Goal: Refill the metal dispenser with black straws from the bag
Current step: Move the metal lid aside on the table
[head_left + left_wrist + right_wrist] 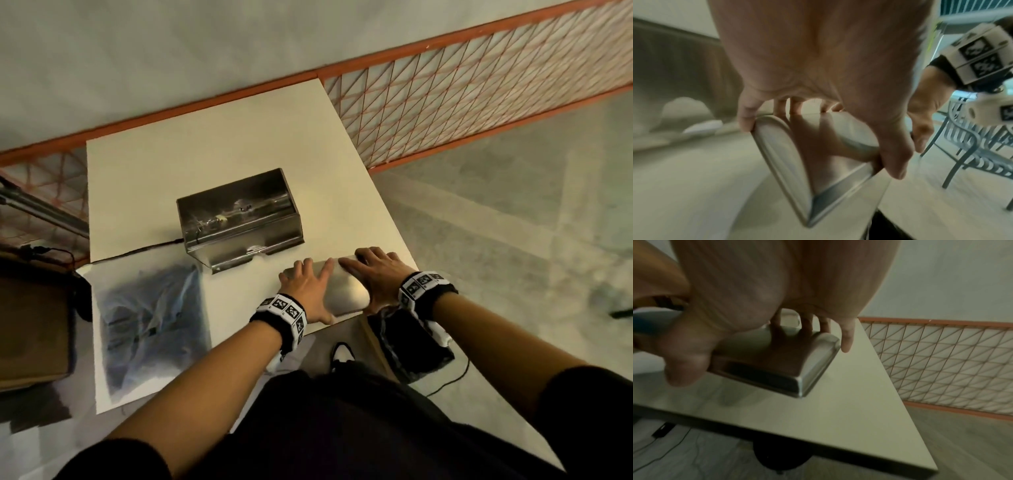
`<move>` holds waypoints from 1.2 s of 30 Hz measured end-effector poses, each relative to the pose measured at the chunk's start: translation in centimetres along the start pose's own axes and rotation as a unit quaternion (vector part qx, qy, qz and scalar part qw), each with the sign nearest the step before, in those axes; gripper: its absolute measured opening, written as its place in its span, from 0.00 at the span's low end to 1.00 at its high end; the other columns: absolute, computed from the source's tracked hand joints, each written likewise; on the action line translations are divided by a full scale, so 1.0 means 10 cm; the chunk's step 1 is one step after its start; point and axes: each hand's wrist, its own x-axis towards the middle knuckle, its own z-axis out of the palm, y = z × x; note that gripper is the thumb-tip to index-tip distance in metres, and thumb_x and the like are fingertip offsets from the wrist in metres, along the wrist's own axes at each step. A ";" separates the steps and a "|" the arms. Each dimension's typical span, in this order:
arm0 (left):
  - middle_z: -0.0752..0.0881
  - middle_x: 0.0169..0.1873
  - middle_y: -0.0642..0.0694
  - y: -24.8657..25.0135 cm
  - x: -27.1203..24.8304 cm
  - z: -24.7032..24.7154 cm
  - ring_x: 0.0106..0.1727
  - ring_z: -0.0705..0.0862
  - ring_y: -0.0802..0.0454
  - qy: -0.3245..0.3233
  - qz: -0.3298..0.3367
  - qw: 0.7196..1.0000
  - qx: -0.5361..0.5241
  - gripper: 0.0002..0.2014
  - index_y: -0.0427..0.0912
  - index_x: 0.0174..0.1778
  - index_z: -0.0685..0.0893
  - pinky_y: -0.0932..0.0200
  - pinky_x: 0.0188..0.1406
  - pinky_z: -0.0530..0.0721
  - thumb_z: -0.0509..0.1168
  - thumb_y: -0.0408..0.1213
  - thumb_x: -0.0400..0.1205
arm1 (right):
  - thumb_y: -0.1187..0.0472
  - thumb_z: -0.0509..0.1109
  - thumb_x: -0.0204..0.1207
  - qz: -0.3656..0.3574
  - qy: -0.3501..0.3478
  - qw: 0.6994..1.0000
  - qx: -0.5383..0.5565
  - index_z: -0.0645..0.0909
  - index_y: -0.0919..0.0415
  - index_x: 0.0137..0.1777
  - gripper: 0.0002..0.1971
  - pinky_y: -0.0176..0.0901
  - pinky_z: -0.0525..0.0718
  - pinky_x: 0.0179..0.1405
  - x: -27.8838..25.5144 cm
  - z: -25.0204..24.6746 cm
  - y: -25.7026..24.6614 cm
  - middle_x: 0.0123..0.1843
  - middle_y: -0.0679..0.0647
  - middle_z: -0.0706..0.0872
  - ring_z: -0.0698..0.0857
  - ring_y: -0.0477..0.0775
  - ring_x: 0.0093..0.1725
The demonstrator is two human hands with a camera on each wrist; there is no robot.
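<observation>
The metal dispenser stands open-topped in the middle of the white table; its inside is dark and reflective. A clear plastic bag of black straws lies at the table's front left. Both hands hold the dispenser's flat metal lid low over the front right corner. My left hand grips its left end, thumb on the near edge. My right hand grips the right end. The wrist views show the lid under each palm, with fingers over its far edge.
An orange mesh fence runs behind the table and off to the right. A cardboard box sits left of the table, and a dark cable trails from the dispenser. A black bag stands below the front right corner.
</observation>
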 end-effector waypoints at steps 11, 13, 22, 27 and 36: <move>0.60 0.79 0.36 0.26 0.19 0.45 0.79 0.62 0.32 -0.003 -0.007 1.000 -0.010 0.67 0.52 0.88 0.42 0.28 0.72 0.74 0.79 0.69 0.63 | 0.29 0.81 0.40 0.001 -0.080 0.996 -0.036 0.46 0.44 0.84 0.72 0.69 0.81 0.55 0.07 0.34 0.09 0.73 0.61 0.67 0.70 0.68 0.69; 0.58 0.79 0.37 0.30 0.23 0.47 0.79 0.62 0.32 0.008 -0.011 1.000 -0.013 0.67 0.52 0.88 0.43 0.28 0.72 0.74 0.79 0.69 0.63 | 0.31 0.83 0.40 0.003 -0.083 0.996 -0.039 0.46 0.44 0.84 0.72 0.70 0.81 0.56 0.10 0.34 0.13 0.74 0.62 0.66 0.68 0.68 0.70; 0.60 0.79 0.36 0.38 0.46 0.43 0.79 0.63 0.32 0.045 -0.011 0.999 -0.003 0.67 0.51 0.88 0.46 0.27 0.73 0.73 0.80 0.69 0.61 | 0.36 0.85 0.40 0.042 -0.080 0.995 -0.032 0.45 0.42 0.83 0.72 0.72 0.82 0.53 0.16 0.39 0.27 0.74 0.60 0.64 0.65 0.68 0.73; 0.60 0.79 0.37 0.38 0.56 0.40 0.79 0.62 0.33 0.051 -0.009 0.999 -0.002 0.67 0.51 0.88 0.47 0.27 0.74 0.71 0.80 0.69 0.61 | 0.35 0.85 0.43 0.052 -0.069 0.996 -0.032 0.46 0.43 0.84 0.71 0.71 0.82 0.54 0.19 0.36 0.33 0.75 0.60 0.63 0.65 0.67 0.74; 0.59 0.79 0.37 0.38 0.61 0.45 0.80 0.61 0.34 0.062 -0.012 0.998 -0.007 0.64 0.51 0.86 0.49 0.27 0.73 0.73 0.80 0.68 0.62 | 0.32 0.86 0.40 0.045 -0.066 0.996 -0.044 0.46 0.45 0.84 0.73 0.72 0.81 0.56 0.23 0.38 0.36 0.75 0.61 0.63 0.63 0.68 0.75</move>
